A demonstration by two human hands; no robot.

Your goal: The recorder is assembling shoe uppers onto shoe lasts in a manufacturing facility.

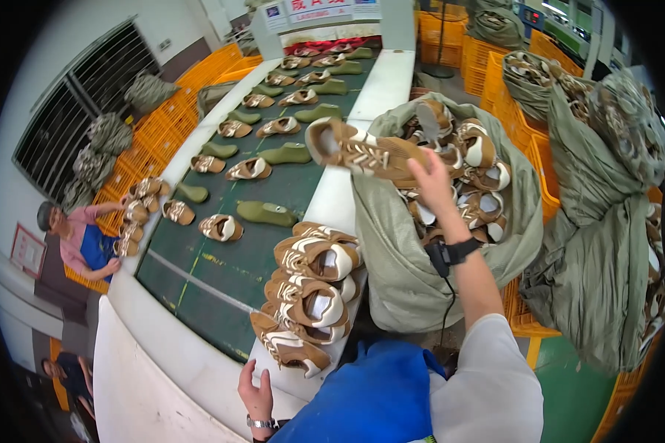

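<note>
My right hand (430, 184) is raised over an open grey sack (399, 258) full of brown and white shoe uppers, gripping one brown shoe upper (362, 151) by its heel end. The upper hangs above the white edge of the conveyor (332, 199). My left hand (256, 391) rests low on that white rim with fingers spread and nothing in it, just beside a stack of brown uppers (307, 295) piled on the rim.
On the dark green belt (199, 266) lie rows of uppers and green shoe lasts (266, 214). A seated person (81, 240) works across it, beside another pile. More stuffed sacks (606, 221) and orange crates (162, 125) stand around.
</note>
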